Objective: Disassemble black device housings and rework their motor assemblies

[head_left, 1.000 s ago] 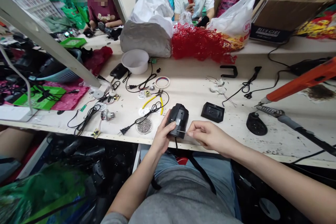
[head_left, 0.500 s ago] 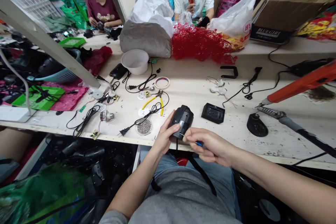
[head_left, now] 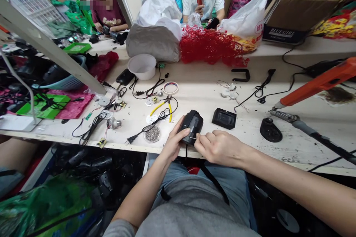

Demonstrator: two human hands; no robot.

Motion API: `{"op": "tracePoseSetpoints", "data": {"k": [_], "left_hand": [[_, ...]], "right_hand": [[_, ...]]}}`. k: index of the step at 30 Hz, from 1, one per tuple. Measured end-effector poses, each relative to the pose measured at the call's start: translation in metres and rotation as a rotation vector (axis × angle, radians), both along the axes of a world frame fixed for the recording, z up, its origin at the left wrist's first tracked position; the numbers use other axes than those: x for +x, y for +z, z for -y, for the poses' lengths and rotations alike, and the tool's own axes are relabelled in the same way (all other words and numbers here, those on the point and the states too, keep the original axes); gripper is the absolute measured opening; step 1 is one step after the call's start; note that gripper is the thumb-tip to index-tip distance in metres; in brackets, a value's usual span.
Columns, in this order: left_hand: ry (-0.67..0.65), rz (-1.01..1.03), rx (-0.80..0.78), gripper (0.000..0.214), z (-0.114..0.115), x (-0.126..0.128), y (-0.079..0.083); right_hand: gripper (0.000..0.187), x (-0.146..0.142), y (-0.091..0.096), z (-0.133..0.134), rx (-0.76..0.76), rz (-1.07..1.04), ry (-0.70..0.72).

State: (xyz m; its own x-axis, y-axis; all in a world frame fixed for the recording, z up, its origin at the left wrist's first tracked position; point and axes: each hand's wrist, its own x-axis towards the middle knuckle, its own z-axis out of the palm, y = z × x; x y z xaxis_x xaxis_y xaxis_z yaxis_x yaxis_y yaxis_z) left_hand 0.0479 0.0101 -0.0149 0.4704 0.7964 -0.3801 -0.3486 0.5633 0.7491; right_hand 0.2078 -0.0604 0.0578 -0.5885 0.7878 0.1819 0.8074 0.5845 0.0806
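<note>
My left hand (head_left: pixel 174 142) is closed round a black plastic housing (head_left: pixel 193 122) at the table's front edge, its thumb lying across the near face. A black cord hangs down below the housing. My right hand (head_left: pixel 213 146) is closed on a small screwdriver (head_left: pixel 192 138); only the thin metal shaft shows, pointing left at the housing's lower right part. The fingers cover the handle. Just right of the housing lies a black rectangular tray-like part (head_left: pixel 224 118). To the left are yellow-handled cutters (head_left: pixel 162 107) and a round dish of small screws (head_left: pixel 151 133).
A soldering iron (head_left: pixel 311 133) and an orange power screwdriver (head_left: pixel 317 87) reach in from the right, above a black rounded part (head_left: pixel 270 130). A white bowl (head_left: pixel 142 67), a tape roll (head_left: pixel 170 88) and loose cords lie behind. Two people sit across the table.
My right hand has rolled over, back of the hand up, and the blue screwdriver handle has gone out of sight. The housing stays in my left hand. The view has shifted slightly.
</note>
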Motion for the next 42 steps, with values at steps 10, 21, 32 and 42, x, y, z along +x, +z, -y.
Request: {"op": "tracePoseSetpoints", "data": {"k": [10, 21, 32, 42], "left_hand": [[-0.016, -0.009, -0.055, 0.085, 0.011, 0.005, 0.006], [0.065, -0.036, 0.073, 0.091, 0.007, -0.001, 0.002], [-0.038, -0.057, 0.078, 0.087, 0.005, -0.004, 0.001], [0.004, -0.045, 0.135, 0.090, 0.008, 0.002, 0.009]], "right_hand": [[0.025, -0.006, 0.012, -0.003, 0.104, -0.724, -0.132], [0.047, 0.007, -0.005, 0.010, -1.539, -1.554, -0.894], [0.032, 0.012, -0.010, 0.014, -0.263, -0.447, -0.134], [0.037, -0.004, -0.011, 0.021, -0.818, -1.132, -0.551]]}}
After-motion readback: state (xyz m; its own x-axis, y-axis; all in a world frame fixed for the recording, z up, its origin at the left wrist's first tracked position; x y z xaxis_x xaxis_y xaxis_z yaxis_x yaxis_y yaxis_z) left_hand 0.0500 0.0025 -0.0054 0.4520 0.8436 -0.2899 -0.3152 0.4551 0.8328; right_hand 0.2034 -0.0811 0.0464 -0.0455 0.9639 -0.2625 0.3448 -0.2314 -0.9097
